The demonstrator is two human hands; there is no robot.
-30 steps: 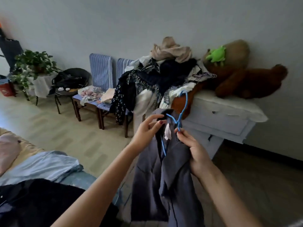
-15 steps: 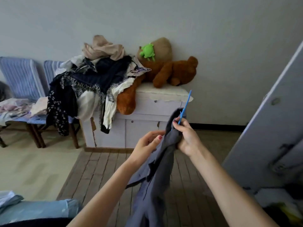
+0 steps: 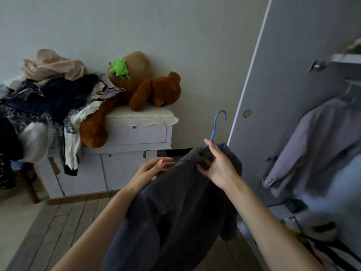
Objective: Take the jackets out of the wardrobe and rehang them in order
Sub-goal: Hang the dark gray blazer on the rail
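A dark grey jacket point(image 3: 175, 208) hangs on a blue hanger point(image 3: 216, 126) in front of me. My right hand point(image 3: 218, 167) grips the jacket's collar and the hanger's neck, with the hook standing up above it. My left hand point(image 3: 150, 171) rests on the jacket's left shoulder, fingers fairly straight. The open wardrobe point(image 3: 332, 133) is at the right, with a pale lilac jacket point(image 3: 312, 143) hanging inside from a rail point(image 3: 349, 81).
The wardrobe door point(image 3: 283, 75) stands open just right of the hanger. A white cabinet point(image 3: 125, 153) at the left carries a heap of clothes point(image 3: 48, 98), a brown teddy bear point(image 3: 152, 92) and a green toy point(image 3: 118, 67). Wooden floor lies below.
The view has swung right from the chairs and cabinet to the wardrobe. The grey jacket on its blue hanger has moved with both hands toward the wardrobe opening.
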